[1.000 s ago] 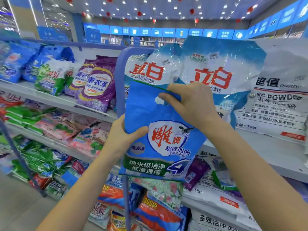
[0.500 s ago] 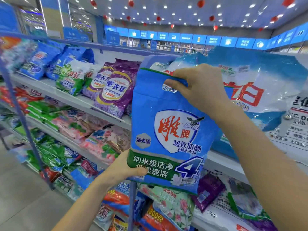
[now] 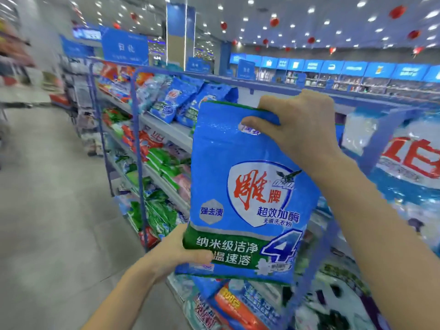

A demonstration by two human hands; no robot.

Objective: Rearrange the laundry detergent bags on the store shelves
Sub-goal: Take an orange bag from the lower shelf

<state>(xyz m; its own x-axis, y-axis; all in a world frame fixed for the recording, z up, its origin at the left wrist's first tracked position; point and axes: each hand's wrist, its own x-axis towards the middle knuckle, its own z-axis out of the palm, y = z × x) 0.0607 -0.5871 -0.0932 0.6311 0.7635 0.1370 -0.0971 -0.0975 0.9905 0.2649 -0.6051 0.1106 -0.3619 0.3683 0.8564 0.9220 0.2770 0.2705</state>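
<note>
The blue detergent bag [image 3: 245,186] is held upright mid-frame, off the shelves [image 3: 166,129] at ten o'clock. The right grip [image 3: 300,122] pinches its top edge at one o'clock; the left grip [image 3: 171,253] curls round its bottom corner at seven o'clock

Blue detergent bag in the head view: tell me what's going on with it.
A person holds the blue detergent bag upright in the air beside the store shelves. The right hand pinches its top edge; the left hand grips its bottom left corner. It rests on no shelf yet. Similar blue bags lie on the top shelf further down the aisle.
</note>
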